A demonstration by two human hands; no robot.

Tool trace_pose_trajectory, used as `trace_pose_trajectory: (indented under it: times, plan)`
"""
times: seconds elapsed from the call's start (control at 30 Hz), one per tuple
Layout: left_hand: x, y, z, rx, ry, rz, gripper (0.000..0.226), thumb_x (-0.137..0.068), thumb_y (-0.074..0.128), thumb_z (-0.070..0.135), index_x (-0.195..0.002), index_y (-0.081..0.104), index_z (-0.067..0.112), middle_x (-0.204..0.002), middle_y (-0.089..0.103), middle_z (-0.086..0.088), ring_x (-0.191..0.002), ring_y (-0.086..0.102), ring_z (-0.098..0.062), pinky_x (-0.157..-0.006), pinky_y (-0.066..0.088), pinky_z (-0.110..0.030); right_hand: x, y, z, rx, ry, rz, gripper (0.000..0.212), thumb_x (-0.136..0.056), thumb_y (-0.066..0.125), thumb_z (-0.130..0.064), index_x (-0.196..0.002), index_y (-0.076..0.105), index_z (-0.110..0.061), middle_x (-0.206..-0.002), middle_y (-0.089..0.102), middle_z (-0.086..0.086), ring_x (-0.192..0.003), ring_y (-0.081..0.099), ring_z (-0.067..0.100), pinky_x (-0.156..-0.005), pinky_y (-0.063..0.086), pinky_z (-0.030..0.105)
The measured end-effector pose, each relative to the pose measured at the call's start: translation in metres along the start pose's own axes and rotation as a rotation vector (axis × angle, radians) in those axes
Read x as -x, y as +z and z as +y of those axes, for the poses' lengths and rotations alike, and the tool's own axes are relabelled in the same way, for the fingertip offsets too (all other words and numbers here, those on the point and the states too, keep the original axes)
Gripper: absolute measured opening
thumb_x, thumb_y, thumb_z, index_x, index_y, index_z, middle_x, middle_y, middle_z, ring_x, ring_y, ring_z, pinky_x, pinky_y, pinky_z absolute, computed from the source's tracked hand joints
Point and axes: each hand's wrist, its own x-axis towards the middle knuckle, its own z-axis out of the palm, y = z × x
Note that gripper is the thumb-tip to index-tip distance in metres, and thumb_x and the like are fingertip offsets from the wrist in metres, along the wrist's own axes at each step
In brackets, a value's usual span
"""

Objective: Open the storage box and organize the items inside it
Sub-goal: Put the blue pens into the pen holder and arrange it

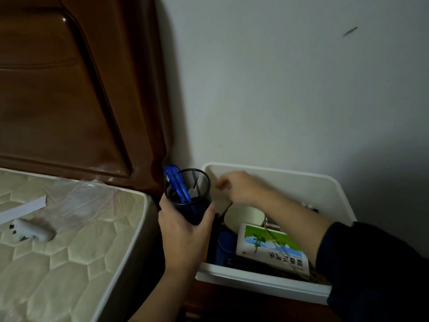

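1. Head view: left hand (185,226) has its fingers and thumb wrapped round a black mesh pen cup (189,194) with blue pens (177,182) in it, held at the left edge of the open white storage box (267,287).
2. Right hand (239,187) reaches over the box's back left corner. It's blurry, fingers look curled, maybe pinching something small, can't tell.
3. A green-covered book (271,246) lies inside the box.

white storage box (301,182): open, no lid, against wall | inside: green-white book (271,247) flat, dark items | black mesh pen cup (189,196): upright at left rim, blue pens (177,184)
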Motion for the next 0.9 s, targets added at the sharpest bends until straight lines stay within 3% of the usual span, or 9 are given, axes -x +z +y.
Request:
trace_pose_trajectory:
  times: [0.1, 0.17, 0.27, 0.37, 0.47, 0.57, 0.73, 0.9]
  plan:
    - [0.000, 0.000, 0.001, -0.017, 0.003, 0.000, 0.083, -0.070, 0.079, 0.065, -0.138, 0.040, 0.037, -0.125, 0.053, 0.018, -0.121, 0.052, -0.011, -0.103, 0.048, -0.035, 0.018, -0.047, -0.027, -0.362, -0.078, 0.068, 0.044, -0.083, 0.067, 0.007, -0.111, 0.072, -0.027, -0.109, 0.076, -0.008, -0.099, 0.073, 0.020, -0.077, 0.062, 0.029]
    - [0.000, 0.000, 0.002, -0.025, -0.001, 0.001, 0.083, -0.070, 0.080, 0.063, -0.139, 0.039, 0.040, -0.124, 0.051, 0.021, -0.120, 0.049, -0.010, -0.102, 0.046, -0.034, 0.038, -0.070, -0.046, -0.448, -0.174, -0.116, 0.061, -0.076, 0.070, -0.005, -0.131, 0.061, -0.030, -0.130, 0.068, -0.011, -0.106, 0.072, 0.017, -0.074, 0.057, 0.021]
    - [0.001, 0.000, 0.002, -0.053, 0.012, -0.016, 0.087, -0.073, 0.084, 0.057, -0.144, 0.039, 0.038, -0.124, 0.049, 0.023, -0.119, 0.047, -0.009, -0.100, 0.047, -0.035, 0.063, -0.080, -0.073, -0.354, -0.233, -0.337, 0.103, -0.075, 0.088, -0.017, -0.159, 0.031, -0.035, -0.160, 0.042, -0.008, -0.139, 0.051, 0.013, -0.098, 0.052, 0.024]
    - [0.003, -0.001, 0.004, -0.087, 0.038, -0.056, 0.090, -0.076, 0.086, 0.052, -0.150, 0.038, 0.036, -0.133, 0.051, 0.021, -0.121, 0.044, -0.010, -0.102, 0.046, -0.036, 0.075, -0.066, -0.090, -0.191, -0.243, -0.291, 0.119, -0.075, 0.095, -0.033, -0.166, 0.017, -0.029, -0.165, 0.036, -0.006, -0.146, 0.040, 0.011, -0.120, 0.039, 0.032]
    - [0.004, -0.002, 0.006, -0.126, 0.082, -0.089, 0.093, -0.076, 0.084, 0.054, -0.152, 0.035, 0.035, -0.138, 0.050, 0.018, -0.126, 0.044, -0.014, -0.104, 0.046, -0.036, 0.077, -0.054, -0.093, -0.057, -0.261, -0.160, 0.103, -0.071, 0.096, -0.043, -0.156, 0.040, -0.026, -0.150, 0.054, -0.008, -0.136, 0.052, 0.011, -0.116, 0.044, 0.033]
    - [0.003, -0.002, 0.007, -0.152, 0.069, -0.115, 0.100, -0.075, 0.088, 0.049, -0.156, 0.032, 0.031, -0.144, 0.050, 0.012, -0.134, 0.042, -0.015, -0.111, 0.044, -0.037, 0.074, -0.049, -0.086, 0.006, -0.256, -0.017, 0.069, -0.065, 0.091, -0.046, -0.126, 0.062, -0.028, -0.119, 0.067, -0.012, -0.109, 0.064, 0.009, -0.098, 0.056, 0.037]
    - [0.000, -0.001, 0.006, -0.251, -0.018, -0.169, 0.099, -0.086, 0.084, 0.023, -0.163, 0.021, 0.022, -0.161, 0.035, 0.001, -0.150, 0.029, -0.016, -0.119, 0.035, -0.035, 0.056, -0.065, -0.065, -0.072, -0.135, 0.153, 0.058, -0.063, 0.086, -0.045, -0.115, 0.067, -0.027, -0.112, 0.069, -0.012, -0.099, 0.066, 0.006, -0.086, 0.058, 0.032]
    - [0.000, 0.000, 0.009, -0.297, -0.058, -0.199, 0.081, -0.095, 0.071, 0.014, -0.162, 0.026, 0.017, -0.159, 0.037, -0.001, -0.148, 0.037, -0.021, -0.112, 0.044, -0.036, 0.035, -0.047, -0.051, 0.060, -0.020, 0.084, 0.064, -0.059, 0.085, -0.046, -0.111, 0.062, -0.018, -0.104, 0.067, 0.000, -0.092, 0.067, 0.019, -0.084, 0.062, 0.043]
